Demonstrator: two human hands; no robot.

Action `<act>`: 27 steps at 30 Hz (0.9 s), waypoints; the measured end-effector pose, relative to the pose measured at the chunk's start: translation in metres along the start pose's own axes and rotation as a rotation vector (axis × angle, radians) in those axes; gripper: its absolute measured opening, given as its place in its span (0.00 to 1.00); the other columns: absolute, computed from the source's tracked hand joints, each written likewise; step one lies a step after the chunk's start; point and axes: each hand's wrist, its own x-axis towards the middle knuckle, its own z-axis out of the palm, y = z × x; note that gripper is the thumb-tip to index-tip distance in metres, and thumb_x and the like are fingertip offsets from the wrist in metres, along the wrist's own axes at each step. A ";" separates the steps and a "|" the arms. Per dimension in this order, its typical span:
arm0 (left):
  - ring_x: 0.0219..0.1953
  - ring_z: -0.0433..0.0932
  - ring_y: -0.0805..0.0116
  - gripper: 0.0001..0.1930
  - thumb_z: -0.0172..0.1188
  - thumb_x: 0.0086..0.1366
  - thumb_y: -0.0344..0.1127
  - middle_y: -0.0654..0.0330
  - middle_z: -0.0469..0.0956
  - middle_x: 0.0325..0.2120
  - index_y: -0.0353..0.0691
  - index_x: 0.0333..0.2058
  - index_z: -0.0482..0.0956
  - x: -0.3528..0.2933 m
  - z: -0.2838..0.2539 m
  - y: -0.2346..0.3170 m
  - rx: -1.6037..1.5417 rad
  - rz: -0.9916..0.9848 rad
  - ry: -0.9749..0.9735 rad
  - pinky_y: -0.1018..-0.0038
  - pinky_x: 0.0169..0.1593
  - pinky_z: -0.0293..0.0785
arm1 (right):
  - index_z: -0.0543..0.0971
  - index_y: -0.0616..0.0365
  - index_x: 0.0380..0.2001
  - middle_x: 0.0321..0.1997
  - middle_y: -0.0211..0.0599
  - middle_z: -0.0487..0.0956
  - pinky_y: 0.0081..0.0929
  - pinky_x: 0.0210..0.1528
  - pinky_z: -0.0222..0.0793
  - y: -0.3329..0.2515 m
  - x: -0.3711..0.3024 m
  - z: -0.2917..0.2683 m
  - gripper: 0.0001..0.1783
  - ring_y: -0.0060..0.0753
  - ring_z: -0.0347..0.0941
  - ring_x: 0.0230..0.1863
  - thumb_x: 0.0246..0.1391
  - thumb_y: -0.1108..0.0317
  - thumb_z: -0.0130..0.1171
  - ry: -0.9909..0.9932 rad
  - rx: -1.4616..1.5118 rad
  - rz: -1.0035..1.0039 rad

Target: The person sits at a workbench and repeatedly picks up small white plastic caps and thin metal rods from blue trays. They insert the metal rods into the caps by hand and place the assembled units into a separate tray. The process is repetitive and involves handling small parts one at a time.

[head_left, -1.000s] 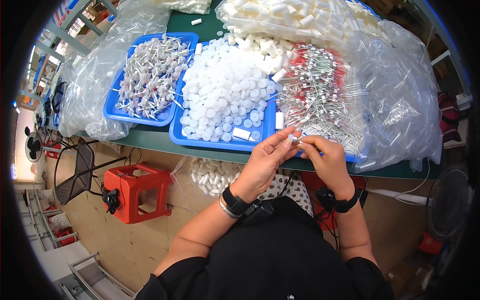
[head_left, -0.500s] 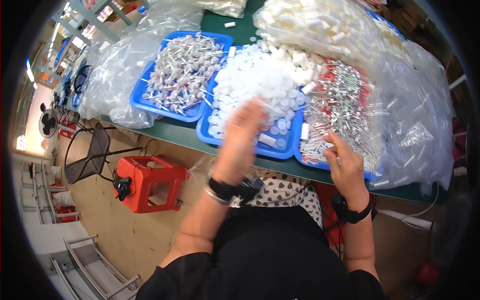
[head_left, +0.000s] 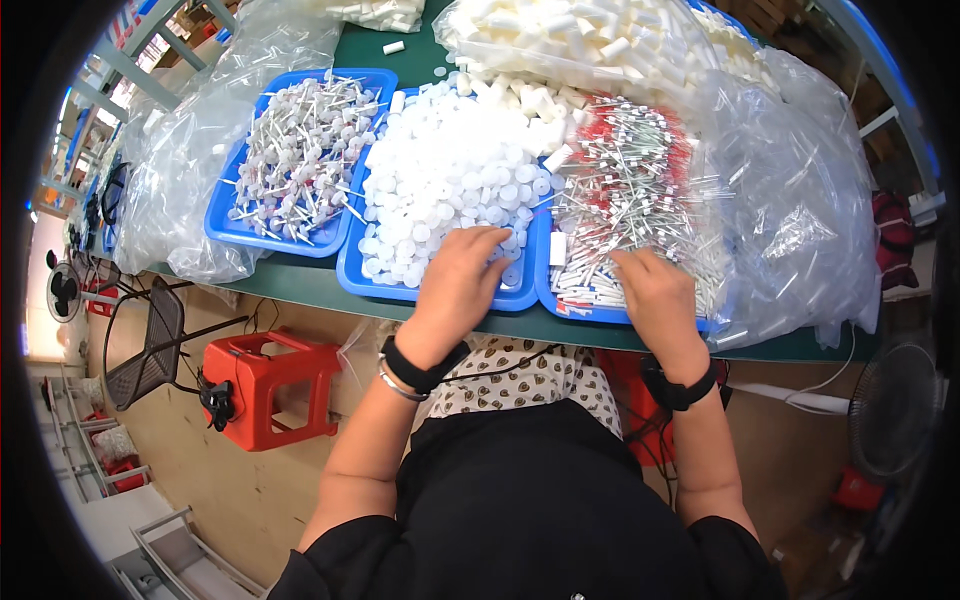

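Note:
My left hand [head_left: 458,283] reaches over the near edge of the middle blue tray [head_left: 385,290], its fingers curved and its thumb apart from them, at the small white plastic discs [head_left: 430,170]. Nothing shows in its grasp. My right hand [head_left: 657,298] is at the right blue tray [head_left: 588,314], fingertips drawn together among thin metal pins with white ends [head_left: 635,200]. Whether a pin is between them is too small to tell. In the left blue tray [head_left: 222,232] lie pins fitted with translucent discs [head_left: 300,150].
Behind the trays lies a large clear bag of white foam cylinders [head_left: 590,40]. Crumpled plastic bags lie at the left [head_left: 180,190] and right [head_left: 790,220] of the green table [head_left: 480,322]. A red stool [head_left: 265,390] and a dark chair [head_left: 150,345] stand at the left.
The view has shifted, moving the trays leftward. My left hand, blurred before, is now steady at the discs' near edge. My right hand's parted thumb and finger have come together among the pins.

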 end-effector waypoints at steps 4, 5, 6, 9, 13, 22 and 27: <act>0.43 0.73 0.50 0.17 0.62 0.53 0.24 0.51 0.75 0.39 0.36 0.43 0.76 0.004 0.018 -0.001 0.093 0.018 -0.067 0.63 0.45 0.71 | 0.77 0.59 0.31 0.28 0.38 0.73 0.33 0.28 0.70 0.003 0.013 0.012 0.09 0.39 0.74 0.28 0.43 0.80 0.55 -0.029 -0.089 -0.067; 0.42 0.73 0.50 0.16 0.62 0.53 0.24 0.51 0.75 0.38 0.36 0.42 0.76 0.005 0.020 0.000 0.105 -0.001 -0.069 0.62 0.45 0.71 | 0.77 0.59 0.31 0.28 0.38 0.72 0.33 0.28 0.70 0.004 0.014 0.013 0.09 0.39 0.74 0.29 0.43 0.80 0.55 -0.032 -0.077 -0.067; 0.41 0.73 0.50 0.15 0.63 0.52 0.24 0.51 0.75 0.37 0.35 0.41 0.76 0.006 0.021 0.000 0.115 -0.019 -0.070 0.62 0.44 0.71 | 0.77 0.58 0.31 0.28 0.38 0.72 0.33 0.28 0.70 0.007 0.013 0.014 0.09 0.38 0.74 0.29 0.43 0.80 0.56 -0.036 -0.066 -0.066; 0.37 0.74 0.52 0.14 0.64 0.52 0.25 0.52 0.74 0.34 0.35 0.39 0.77 0.009 0.019 0.003 0.087 -0.065 -0.092 0.65 0.42 0.72 | 0.78 0.58 0.31 0.30 0.36 0.74 0.33 0.28 0.69 0.009 0.010 0.011 0.08 0.39 0.75 0.27 0.45 0.77 0.62 0.012 0.037 -0.068; 0.34 0.75 0.64 0.15 0.65 0.54 0.26 0.56 0.74 0.32 0.36 0.41 0.77 0.011 0.019 0.002 -0.166 -0.162 -0.019 0.72 0.40 0.71 | 0.78 0.56 0.30 0.29 0.34 0.75 0.33 0.28 0.68 -0.001 0.009 0.000 0.08 0.36 0.72 0.26 0.43 0.75 0.64 0.185 0.112 -0.105; 0.39 0.76 0.77 0.16 0.56 0.67 0.31 0.60 0.78 0.40 0.33 0.52 0.72 -0.011 0.025 0.042 -1.786 -0.880 -0.307 0.80 0.45 0.74 | 0.80 0.54 0.37 0.28 0.34 0.76 0.31 0.28 0.65 -0.026 0.005 -0.025 0.12 0.36 0.72 0.30 0.45 0.75 0.64 0.145 0.192 -0.150; 0.38 0.76 0.77 0.17 0.55 0.69 0.32 0.61 0.77 0.39 0.32 0.53 0.71 -0.018 0.033 0.046 -1.905 -0.935 -0.312 0.83 0.43 0.75 | 0.80 0.55 0.37 0.27 0.34 0.76 0.31 0.27 0.67 -0.034 -0.004 -0.018 0.12 0.37 0.74 0.28 0.46 0.76 0.63 0.121 0.314 -0.097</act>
